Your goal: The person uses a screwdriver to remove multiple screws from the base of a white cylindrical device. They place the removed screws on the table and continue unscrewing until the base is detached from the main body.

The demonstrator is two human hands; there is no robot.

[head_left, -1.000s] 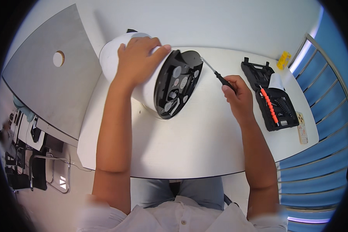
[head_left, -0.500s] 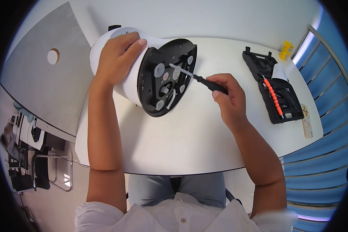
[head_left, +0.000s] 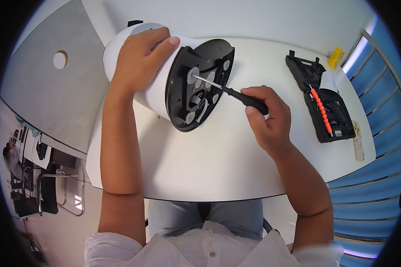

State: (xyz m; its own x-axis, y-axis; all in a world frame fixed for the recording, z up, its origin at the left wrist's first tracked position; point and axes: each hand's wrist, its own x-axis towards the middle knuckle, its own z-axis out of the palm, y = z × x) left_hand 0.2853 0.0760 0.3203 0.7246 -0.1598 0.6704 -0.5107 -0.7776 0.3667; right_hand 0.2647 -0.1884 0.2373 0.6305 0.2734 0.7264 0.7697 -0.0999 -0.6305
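Note:
A white rounded appliance [head_left: 153, 104] lies on its side, its black underside [head_left: 178, 95] turned toward the right. Pale round feet, one being the upper-left foot [head_left: 192, 74], stand out on that underside. My left hand [head_left: 142, 58] is wrapped over the white body and grips it from above. In my right hand [head_left: 272, 113] is a screwdriver [head_left: 249, 100] with a black handle, held between thumb and fingers. Its metal shaft points left across the underside, the tip at the edge of the upper-left foot. I cannot tell whether the tip touches it.
On the white table [head_left: 218, 169], an open black tool case [head_left: 318, 118] at the right holds an orange flexible shaft [head_left: 321, 110] and bits. A pale remote-like object [head_left: 358, 141] lies beside it, a yellow packet [head_left: 336, 58] behind. Metal railings [head_left: 370, 95] border the right side.
The screwdriver tip has shifted left over the underside, from beside the upper-left foot to its edge. My left hand keeps its grip; the whole view has moved slightly.

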